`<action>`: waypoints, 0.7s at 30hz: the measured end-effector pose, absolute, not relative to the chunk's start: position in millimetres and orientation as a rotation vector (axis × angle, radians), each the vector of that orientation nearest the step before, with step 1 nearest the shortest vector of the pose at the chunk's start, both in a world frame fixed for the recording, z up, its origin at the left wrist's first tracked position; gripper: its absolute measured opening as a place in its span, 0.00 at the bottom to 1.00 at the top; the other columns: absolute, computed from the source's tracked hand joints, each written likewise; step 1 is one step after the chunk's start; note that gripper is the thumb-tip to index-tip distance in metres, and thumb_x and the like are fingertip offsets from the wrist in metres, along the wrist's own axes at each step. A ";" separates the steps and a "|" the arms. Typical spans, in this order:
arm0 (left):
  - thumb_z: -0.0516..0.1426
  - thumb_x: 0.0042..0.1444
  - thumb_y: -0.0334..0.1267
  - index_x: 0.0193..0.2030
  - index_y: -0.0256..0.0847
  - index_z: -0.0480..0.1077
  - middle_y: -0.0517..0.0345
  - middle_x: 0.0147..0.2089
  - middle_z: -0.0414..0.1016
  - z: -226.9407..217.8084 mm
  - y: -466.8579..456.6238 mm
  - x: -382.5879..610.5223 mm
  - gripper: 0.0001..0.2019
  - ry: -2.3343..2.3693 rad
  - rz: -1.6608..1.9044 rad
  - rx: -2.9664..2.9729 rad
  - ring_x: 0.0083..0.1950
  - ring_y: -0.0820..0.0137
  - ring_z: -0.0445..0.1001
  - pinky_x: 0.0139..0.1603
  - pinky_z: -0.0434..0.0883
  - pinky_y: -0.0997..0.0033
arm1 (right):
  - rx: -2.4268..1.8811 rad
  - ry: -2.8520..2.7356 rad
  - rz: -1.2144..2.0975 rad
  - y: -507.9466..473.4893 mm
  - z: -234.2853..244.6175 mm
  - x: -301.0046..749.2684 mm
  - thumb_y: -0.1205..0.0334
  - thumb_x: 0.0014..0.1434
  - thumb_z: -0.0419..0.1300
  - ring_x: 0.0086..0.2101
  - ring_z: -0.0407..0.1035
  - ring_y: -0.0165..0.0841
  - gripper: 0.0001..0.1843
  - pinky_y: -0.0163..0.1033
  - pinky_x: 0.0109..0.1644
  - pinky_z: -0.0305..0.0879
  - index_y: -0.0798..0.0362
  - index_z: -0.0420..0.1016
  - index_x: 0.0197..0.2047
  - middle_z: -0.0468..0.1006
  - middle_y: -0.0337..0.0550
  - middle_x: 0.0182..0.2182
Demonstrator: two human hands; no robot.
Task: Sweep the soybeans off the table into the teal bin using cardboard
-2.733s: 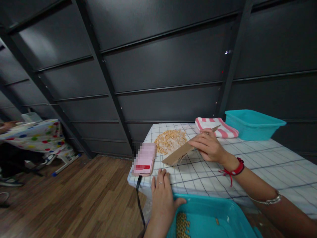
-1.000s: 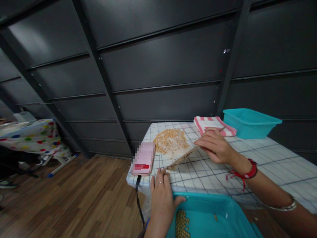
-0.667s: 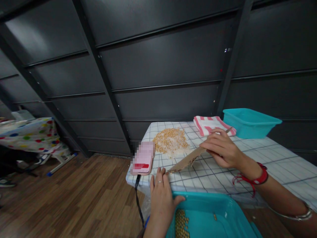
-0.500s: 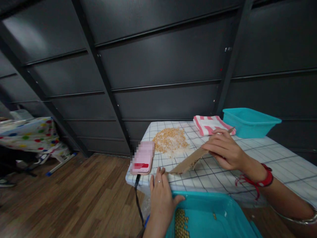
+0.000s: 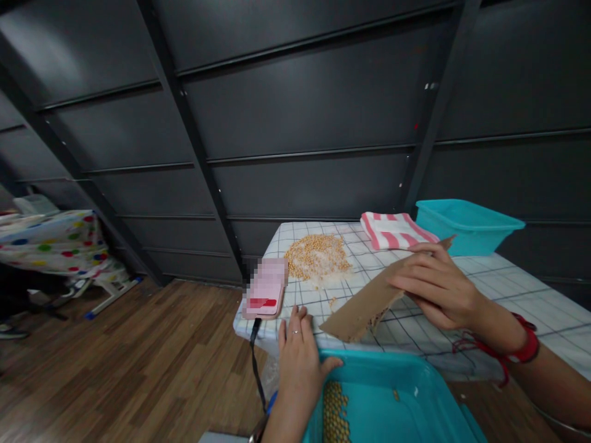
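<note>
My right hand grips a torn piece of brown cardboard by its upper edge. The cardboard slants over the checked tablecloth, its low left end near the table's front edge. My left hand lies with fingers stretched out on the cloth at that edge, its thumb apart and over the rim of a turquoise basin. Inside this basin, soybeans gather on the left, with a stray one further right. Beyond the cardboard, a pile of yellow soybeans mixed with whitish grains spreads on the cloth.
A pink phone with a black cable lies at the table's left edge. At the back are a folded pink-and-white striped towel and a second turquoise basin. Another table with a dotted cover stands far left.
My right hand has moved right and slightly nearer with the cardboard, whose broad face now shows more. A few soybeans now show on the cloth behind it. My left hand has stayed nearly in place.
</note>
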State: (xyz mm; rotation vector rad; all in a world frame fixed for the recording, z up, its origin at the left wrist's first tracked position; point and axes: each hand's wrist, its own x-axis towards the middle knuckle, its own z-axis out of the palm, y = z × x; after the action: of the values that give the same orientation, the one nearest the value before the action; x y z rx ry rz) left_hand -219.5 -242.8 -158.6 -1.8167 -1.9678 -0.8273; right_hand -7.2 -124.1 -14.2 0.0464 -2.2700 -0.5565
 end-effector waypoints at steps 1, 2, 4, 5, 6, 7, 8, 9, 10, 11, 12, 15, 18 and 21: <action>0.66 0.35 0.47 0.52 0.35 0.55 0.35 0.53 0.66 -158.6 -242.9 -219.7 0.39 -1.967 -0.824 -1.829 0.58 0.46 0.60 0.52 0.62 0.40 | 0.045 -2.276 -0.561 -125.1 -14.0 -6.5 0.75 0.51 0.49 0.32 0.64 0.35 0.15 0.50 0.42 0.59 0.56 0.66 0.42 0.73 0.43 0.28; 0.65 0.35 0.47 0.52 0.35 0.55 0.35 0.53 0.66 -158.5 -243.0 -220.1 0.39 -1.965 -0.817 -1.843 0.58 0.46 0.60 0.52 0.62 0.40 | 0.043 -2.281 -0.564 -126.0 -13.9 -5.9 0.75 0.51 0.48 0.32 0.65 0.35 0.15 0.49 0.42 0.59 0.56 0.66 0.42 0.73 0.44 0.28; 0.66 0.34 0.48 0.52 0.35 0.55 0.35 0.53 0.66 -158.0 -243.2 -220.7 0.39 -1.965 -0.802 -1.854 0.58 0.46 0.61 0.52 0.62 0.40 | 0.035 -2.285 -0.565 -127.6 -13.7 -4.8 0.75 0.51 0.48 0.32 0.65 0.34 0.14 0.49 0.42 0.59 0.56 0.66 0.41 0.74 0.43 0.28; 0.66 0.34 0.48 0.52 0.35 0.55 0.35 0.53 0.66 -157.8 -243.2 -220.9 0.40 -1.966 -0.797 -1.850 0.58 0.46 0.61 0.51 0.63 0.40 | 0.029 -2.283 -0.565 -128.4 -13.7 -4.4 0.75 0.51 0.48 0.32 0.65 0.34 0.14 0.48 0.42 0.59 0.56 0.66 0.41 0.74 0.43 0.28; 0.66 0.33 0.48 0.52 0.35 0.55 0.35 0.53 0.66 -157.6 -243.2 -220.9 0.40 -1.968 -0.795 -1.841 0.57 0.46 0.61 0.51 0.63 0.39 | 0.019 -2.278 -0.565 -129.1 -13.7 -4.0 0.75 0.51 0.48 0.32 0.65 0.34 0.15 0.48 0.42 0.59 0.55 0.66 0.41 0.74 0.43 0.29; 0.67 0.32 0.47 0.51 0.34 0.55 0.35 0.53 0.66 -157.4 -243.1 -220.7 0.40 -1.974 -0.795 -1.828 0.57 0.46 0.61 0.51 0.63 0.39 | 0.004 -2.271 -0.568 -129.8 -13.7 -3.9 0.75 0.51 0.49 0.32 0.66 0.34 0.15 0.48 0.42 0.59 0.55 0.66 0.41 0.74 0.43 0.29; 0.67 0.31 0.47 0.51 0.34 0.55 0.34 0.53 0.66 -157.2 -243.1 -220.5 0.41 -1.978 -0.797 -1.818 0.57 0.45 0.61 0.52 0.63 0.39 | -0.017 -2.264 -0.573 -130.5 -13.8 -3.9 0.75 0.51 0.49 0.32 0.66 0.34 0.15 0.48 0.42 0.59 0.55 0.66 0.42 0.74 0.43 0.29; 0.67 0.31 0.47 0.51 0.34 0.55 0.34 0.53 0.66 -157.0 -243.1 -220.3 0.41 -1.975 -0.798 -1.821 0.57 0.46 0.61 0.52 0.63 0.39 | -0.041 -2.262 -0.584 -131.2 -13.9 -4.1 0.75 0.51 0.49 0.32 0.66 0.34 0.15 0.48 0.42 0.59 0.54 0.66 0.42 0.75 0.42 0.30; 0.67 0.30 0.46 0.51 0.34 0.55 0.35 0.53 0.66 -156.8 -243.1 -220.1 0.41 -1.973 -0.801 -1.825 0.57 0.46 0.61 0.52 0.63 0.39 | -0.062 -2.262 -0.599 -131.8 -13.9 -4.4 0.75 0.52 0.49 0.32 0.66 0.34 0.15 0.48 0.42 0.59 0.54 0.66 0.42 0.75 0.42 0.30; 0.68 0.30 0.46 0.50 0.34 0.55 0.35 0.53 0.66 -156.7 -243.3 -220.0 0.41 -1.971 -0.806 -1.828 0.57 0.46 0.61 0.52 0.63 0.39 | -0.079 -2.264 -0.618 -132.4 -13.8 -4.7 0.75 0.52 0.49 0.31 0.66 0.34 0.15 0.48 0.42 0.59 0.54 0.66 0.42 0.75 0.42 0.30; 0.68 0.30 0.46 0.50 0.34 0.55 0.35 0.53 0.66 -156.6 -243.4 -219.8 0.41 -1.970 -0.811 -1.832 0.57 0.46 0.61 0.51 0.63 0.39 | -0.090 -2.267 -0.637 -132.8 -13.7 -5.1 0.75 0.52 0.48 0.31 0.66 0.34 0.15 0.47 0.41 0.59 0.54 0.66 0.41 0.75 0.42 0.30; 0.67 0.31 0.47 0.50 0.35 0.55 0.35 0.53 0.66 -157.0 -243.6 -219.5 0.40 -1.971 -0.826 -1.844 0.58 0.46 0.61 0.51 0.63 0.39 | -0.103 -2.272 -0.669 -133.8 -13.2 -5.4 0.76 0.52 0.48 0.30 0.65 0.34 0.14 0.47 0.41 0.59 0.55 0.66 0.40 0.75 0.42 0.28; 0.67 0.32 0.47 0.51 0.34 0.56 0.34 0.53 0.66 -157.9 -243.2 -219.2 0.40 -1.960 -0.833 -1.837 0.58 0.45 0.61 0.51 0.63 0.38 | -0.094 -2.282 -0.643 -134.9 -12.8 -3.9 0.76 0.52 0.48 0.31 0.65 0.33 0.14 0.48 0.41 0.59 0.56 0.66 0.40 0.75 0.43 0.29; 0.66 0.33 0.49 0.51 0.34 0.56 0.34 0.53 0.67 -158.1 -243.6 -220.7 0.40 -1.952 -0.816 -1.823 0.57 0.45 0.61 0.51 0.63 0.38 | -0.079 -2.294 -0.610 -137.6 -12.4 -1.2 0.76 0.52 0.48 0.32 0.65 0.34 0.14 0.49 0.42 0.58 0.56 0.66 0.41 0.75 0.44 0.29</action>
State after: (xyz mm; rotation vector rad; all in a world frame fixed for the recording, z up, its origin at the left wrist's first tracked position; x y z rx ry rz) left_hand -220.7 -243.6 -158.1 -1.8233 -1.9519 -0.8158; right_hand -1.2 -137.6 -12.4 -0.0790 -2.2941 -0.6099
